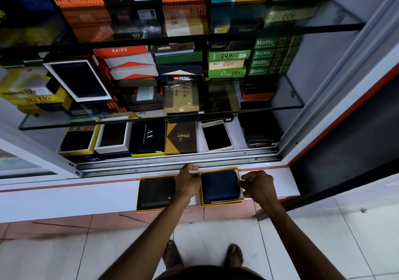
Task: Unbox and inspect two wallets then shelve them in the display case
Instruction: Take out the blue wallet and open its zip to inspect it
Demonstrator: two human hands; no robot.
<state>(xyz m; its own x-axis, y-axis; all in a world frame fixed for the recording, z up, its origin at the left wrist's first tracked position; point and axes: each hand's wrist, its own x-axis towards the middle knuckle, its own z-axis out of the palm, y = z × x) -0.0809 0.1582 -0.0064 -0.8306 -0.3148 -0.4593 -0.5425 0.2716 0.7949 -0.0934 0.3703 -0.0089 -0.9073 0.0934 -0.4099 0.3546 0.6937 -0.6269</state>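
Two open orange-edged boxes sit on the white ledge in front of the display case. The left box [140,193] holds a black wallet [156,191]. The right box [220,203] holds a dark blue wallet [220,185]. My left hand [187,180] grips the right box's left edge, partly covering the gap between the boxes. My right hand [258,183] pinches its right edge. Both hands are closed on this box, which rests flat on the ledge.
The display case's sliding door is open above its metal track [179,163]. The bottom shelf holds an A|X box [148,138], a brown box [181,138], an open white box [217,136] and stacked wallets [260,131]. Glass shelves above carry many stacked boxes. My feet stand on tiled floor.
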